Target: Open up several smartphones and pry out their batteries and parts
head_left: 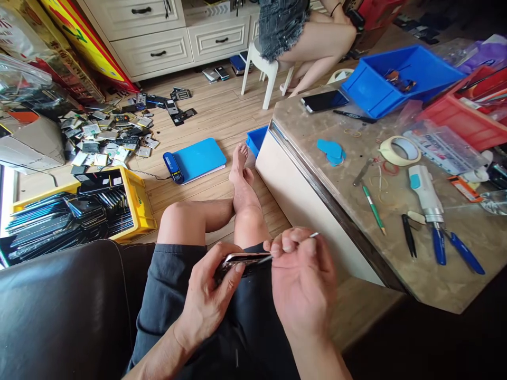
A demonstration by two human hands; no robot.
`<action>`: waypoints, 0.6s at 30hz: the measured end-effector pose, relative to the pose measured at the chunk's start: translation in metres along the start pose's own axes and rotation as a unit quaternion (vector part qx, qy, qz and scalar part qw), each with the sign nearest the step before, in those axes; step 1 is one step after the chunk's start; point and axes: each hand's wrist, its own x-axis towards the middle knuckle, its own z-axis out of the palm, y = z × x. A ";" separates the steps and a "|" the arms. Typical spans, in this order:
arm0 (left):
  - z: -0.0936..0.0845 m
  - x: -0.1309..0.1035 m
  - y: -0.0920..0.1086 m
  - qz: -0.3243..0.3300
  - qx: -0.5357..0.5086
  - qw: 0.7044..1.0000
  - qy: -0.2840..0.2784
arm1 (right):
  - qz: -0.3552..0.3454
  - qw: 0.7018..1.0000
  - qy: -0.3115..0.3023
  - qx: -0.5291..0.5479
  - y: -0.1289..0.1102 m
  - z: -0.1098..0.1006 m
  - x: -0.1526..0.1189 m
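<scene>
In the head view, your left hand (216,290) holds a phone-like device (244,257) above your lap, thumb pressing one side and fingers curled behind; that clamp probably keeps it steady, with its far end turned toward your right hand (303,279). There, your fingers curl in, pinching a thin tool (314,235) whose lower end lies at the device's edge; you can't tell whether it touches. On the table (420,282), blue-handled pliers (439,245), black tweezers (409,235) and a green pencil (374,210) lie loose, seemingly for easy reach from your seat.
</scene>
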 end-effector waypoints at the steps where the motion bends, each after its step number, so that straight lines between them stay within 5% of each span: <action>1: 0.001 0.001 0.001 -0.009 0.006 1.000 0.000 | 0.004 1.000 0.002 -0.029 0.005 -0.002 0.000; 6: 0.007 0.008 -0.001 -0.036 0.026 0.999 0.006 | 0.006 0.987 0.014 -0.160 0.016 -0.011 0.003; 12: 0.012 0.029 0.005 -0.059 0.095 0.994 0.006 | 0.056 0.993 0.008 -0.099 0.023 -0.013 0.015; 18: 0.013 0.053 -0.004 -0.083 0.127 0.988 0.008 | 0.010 0.993 0.057 -0.105 0.040 -0.012 0.021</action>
